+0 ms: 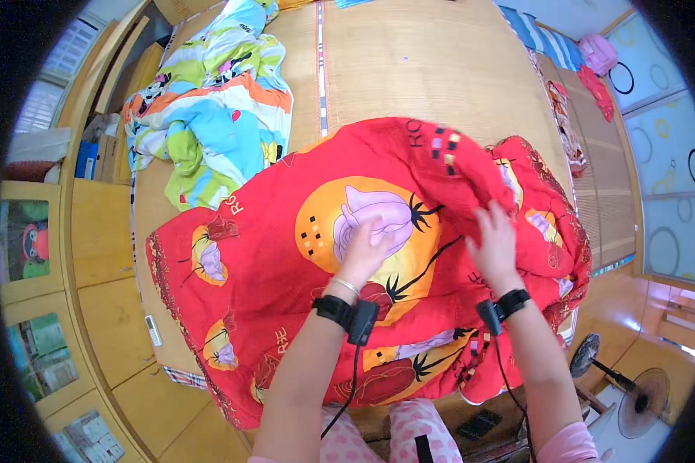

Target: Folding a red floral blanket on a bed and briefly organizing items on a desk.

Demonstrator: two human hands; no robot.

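Note:
A large red quilt [274,208] with orange circles and purple flowers lies spread and rumpled in front of me. My left hand [368,248] is over its central flower, fingers apart and slightly blurred, with nothing held; whether it touches the cloth I cannot tell. Beside a raised fold at the right, my right hand [491,241] has its thumb and fingers spread against the red fabric. The quilt's far right part is bunched up. Each wrist wears a black strap with a small box and a cable.
Under the quilt is a bed with a woven tan mat [432,69]. A colourful cartoon-print blanket [216,123] lies crumpled at the far left. A white remote-like device [154,330] sits near the left edge. At the lower right stands a fan [645,401]; a pink bag [597,54] is far right.

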